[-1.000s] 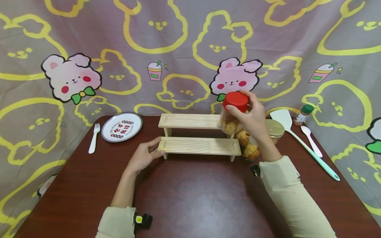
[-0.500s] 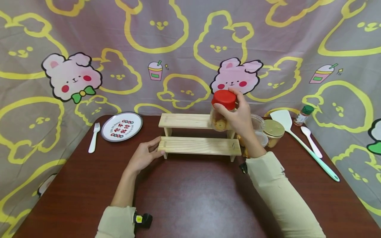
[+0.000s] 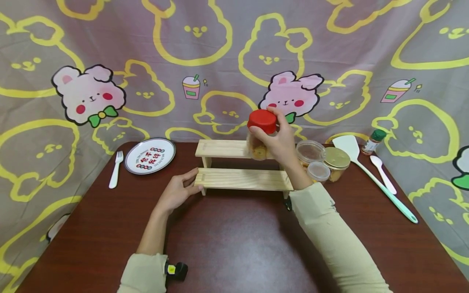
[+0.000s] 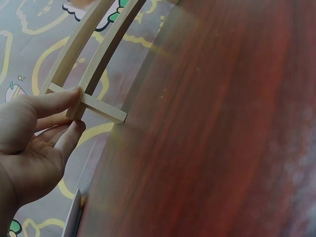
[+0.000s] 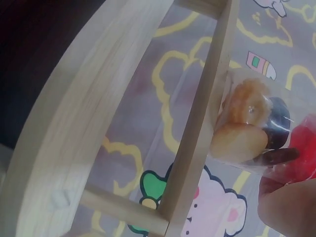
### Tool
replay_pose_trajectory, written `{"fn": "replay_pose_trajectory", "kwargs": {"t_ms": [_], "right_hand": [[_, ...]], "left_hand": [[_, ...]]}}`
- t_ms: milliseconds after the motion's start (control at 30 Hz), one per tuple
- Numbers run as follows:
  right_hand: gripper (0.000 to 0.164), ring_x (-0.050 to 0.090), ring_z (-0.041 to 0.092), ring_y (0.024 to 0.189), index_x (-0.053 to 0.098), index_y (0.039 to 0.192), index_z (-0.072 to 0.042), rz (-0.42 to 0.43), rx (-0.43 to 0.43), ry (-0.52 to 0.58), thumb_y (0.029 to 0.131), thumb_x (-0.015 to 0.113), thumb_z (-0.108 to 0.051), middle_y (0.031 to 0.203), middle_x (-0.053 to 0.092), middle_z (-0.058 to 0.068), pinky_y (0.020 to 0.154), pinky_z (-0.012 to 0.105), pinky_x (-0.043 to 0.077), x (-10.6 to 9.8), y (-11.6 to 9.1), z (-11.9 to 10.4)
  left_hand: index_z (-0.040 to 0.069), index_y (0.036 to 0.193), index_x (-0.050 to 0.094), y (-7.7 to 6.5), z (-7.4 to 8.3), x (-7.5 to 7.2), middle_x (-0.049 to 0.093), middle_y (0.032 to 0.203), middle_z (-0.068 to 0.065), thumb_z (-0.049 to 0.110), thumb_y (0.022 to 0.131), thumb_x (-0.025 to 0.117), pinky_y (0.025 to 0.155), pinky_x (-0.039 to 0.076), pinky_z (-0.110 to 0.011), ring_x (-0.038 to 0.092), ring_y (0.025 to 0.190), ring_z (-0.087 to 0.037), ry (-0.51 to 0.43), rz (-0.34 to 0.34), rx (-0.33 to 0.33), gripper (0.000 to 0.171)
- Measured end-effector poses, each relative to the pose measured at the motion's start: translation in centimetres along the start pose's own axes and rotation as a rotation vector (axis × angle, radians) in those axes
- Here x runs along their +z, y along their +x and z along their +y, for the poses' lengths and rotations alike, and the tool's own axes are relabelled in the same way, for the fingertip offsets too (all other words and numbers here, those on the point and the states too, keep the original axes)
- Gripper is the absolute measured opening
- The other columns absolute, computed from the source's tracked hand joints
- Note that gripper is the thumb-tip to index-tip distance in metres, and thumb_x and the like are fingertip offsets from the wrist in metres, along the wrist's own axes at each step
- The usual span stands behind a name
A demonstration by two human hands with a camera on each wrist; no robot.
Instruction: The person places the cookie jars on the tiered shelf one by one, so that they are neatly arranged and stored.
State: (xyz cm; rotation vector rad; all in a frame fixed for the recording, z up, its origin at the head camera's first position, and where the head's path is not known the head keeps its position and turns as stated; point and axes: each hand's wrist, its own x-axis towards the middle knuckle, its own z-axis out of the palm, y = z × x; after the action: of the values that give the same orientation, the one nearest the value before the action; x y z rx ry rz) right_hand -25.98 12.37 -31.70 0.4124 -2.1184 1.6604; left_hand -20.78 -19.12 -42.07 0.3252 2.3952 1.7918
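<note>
My right hand (image 3: 280,140) grips a clear jar (image 5: 247,118) of cookies by its red lid (image 3: 262,121). In the head view the jar overlaps the upper board of a two-tier wooden shelf (image 3: 242,179). Its base is close to that board in the right wrist view, where pale and dark cookies show through the wall. With thumb and fingers, my left hand (image 3: 178,190) pinches the left end of the shelf's lower board (image 4: 106,54). Part of the upper board is hidden behind the jar and right hand.
Right of the shelf stand clear-lidded containers (image 3: 310,151) and a gold-lidded jar (image 3: 337,158). Farther right lie a spatula (image 3: 381,185), a white spoon (image 3: 383,174) and a green-capped spice bottle (image 3: 373,142). A plate (image 3: 166,148) and a fork (image 3: 116,170) lie on the left.
My right hand has carried the red-lidded jar leftward along the upper board, uncovering the containers on the right. The left hand stays at the shelf's end.
</note>
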Motion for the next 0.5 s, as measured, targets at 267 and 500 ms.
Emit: {"fn": "replay_pose_trajectory", "kwargs": {"t_ms": [267,500], "right_hand": [[0.072,0.056,0.028,0.117,0.046,0.148,-0.004,-0.019,-0.012,0.054,0.087,0.081,-0.017,0.135,0.057,0.017,0.095,0.041,0.056,1.4,0.3,-0.2],[0.068,0.056,0.026,0.114,0.049,0.145,-0.004,-0.034,-0.05,0.042,0.087,0.081,-0.02,0.132,0.059,0.015,0.093,0.042,0.057,2.7,0.8,0.0]], "left_hand": [[-0.01,0.148,0.041,-0.1,0.0,0.0,0.037,0.157,-0.022,-0.001,0.092,0.072,0.105,0.046,-0.026,0.044,0.136,-0.03,0.009,0.004,-0.007,0.065],[-0.01,0.148,0.042,-0.1,0.0,0.0,0.037,0.157,-0.022,0.0,0.092,0.072,0.105,0.046,-0.026,0.045,0.136,-0.03,0.009,0.006,-0.005,0.065]]}}
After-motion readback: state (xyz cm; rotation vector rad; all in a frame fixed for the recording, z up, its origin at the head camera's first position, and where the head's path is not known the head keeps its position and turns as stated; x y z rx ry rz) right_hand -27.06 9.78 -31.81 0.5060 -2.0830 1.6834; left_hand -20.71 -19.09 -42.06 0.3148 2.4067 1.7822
